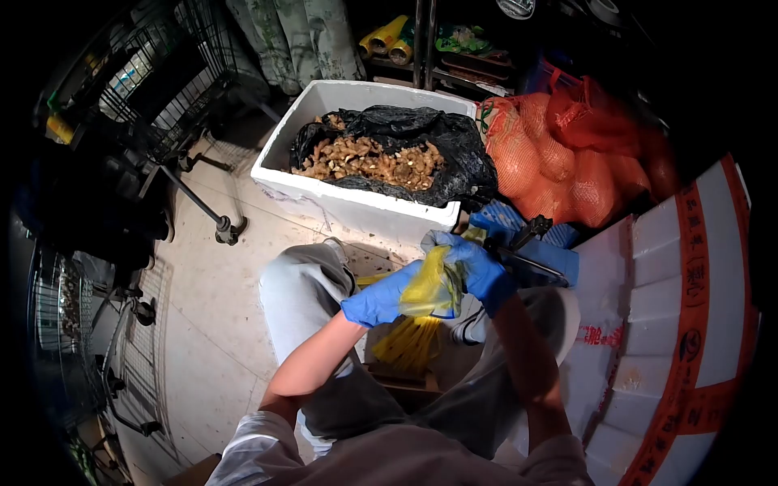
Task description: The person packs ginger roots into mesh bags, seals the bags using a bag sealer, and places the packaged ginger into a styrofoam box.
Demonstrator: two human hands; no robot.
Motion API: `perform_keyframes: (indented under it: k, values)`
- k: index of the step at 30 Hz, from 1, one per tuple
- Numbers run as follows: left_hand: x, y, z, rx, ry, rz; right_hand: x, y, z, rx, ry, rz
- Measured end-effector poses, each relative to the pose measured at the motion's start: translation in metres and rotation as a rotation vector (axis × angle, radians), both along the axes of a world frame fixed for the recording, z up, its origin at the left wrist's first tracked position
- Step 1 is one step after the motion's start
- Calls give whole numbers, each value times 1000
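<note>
Both my hands wear blue gloves and meet in front of my knees. My left hand [382,296] is closed on a thin yellow plastic bag [429,285], which covers part of its fingers. My right hand [480,271] grips the same bag from the other side, fingers bent round its upper edge. What the bag contains, if anything, I cannot make out. Below it hangs or lies a bundle of yellow strips [408,344], between my legs. Beyond my hands stands a white foam box [356,202] with ginger [373,162] heaped on a black plastic bag [466,162].
Orange mesh sacks [539,166] lean at the back right, close to a blue object [559,263] with a dark-handled tool [531,232] by it. White foam boxes with red tape [681,324] stand to my right. Shopping carts [174,93] line the left side of the floor.
</note>
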State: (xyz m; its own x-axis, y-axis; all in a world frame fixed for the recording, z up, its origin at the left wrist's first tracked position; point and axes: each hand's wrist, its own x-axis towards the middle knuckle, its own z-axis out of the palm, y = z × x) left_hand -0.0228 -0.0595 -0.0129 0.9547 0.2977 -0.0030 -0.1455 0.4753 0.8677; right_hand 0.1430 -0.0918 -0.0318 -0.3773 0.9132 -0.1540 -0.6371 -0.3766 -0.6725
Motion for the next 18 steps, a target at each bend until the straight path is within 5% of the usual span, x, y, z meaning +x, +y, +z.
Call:
perform_keyframes:
  k: [1,2,5,8,10,11,12,16,17,18]
  values:
    - [3,-7,0,-260,-20,-43,-2,1,-2,1,0,4]
    - [8,-7,-24,67,-136,-172,-6,0,0,-37,-145,-31]
    - [0,-26,-76,83,-74,-86,-17,5,-27,7,-450,-65]
    - [13,-24,-9,449,-115,202,-36,5,-69,41,-390,251]
    - [10,3,24,434,-96,274,-68,-26,-104,-160,-177,52]
    - [9,17,34,415,-41,388,-72,-29,-105,-41,-345,93]
    - [21,24,43,-8,-364,488,-76,-32,-107,82,-524,127]
    - [30,34,75,133,-44,435,-88,-33,-101,697,-1212,154]
    - [40,40,67,125,-170,593,-88,-33,-71,462,-692,-196]
    - [44,49,59,117,-235,676,-75,-24,-61,370,-468,-292]
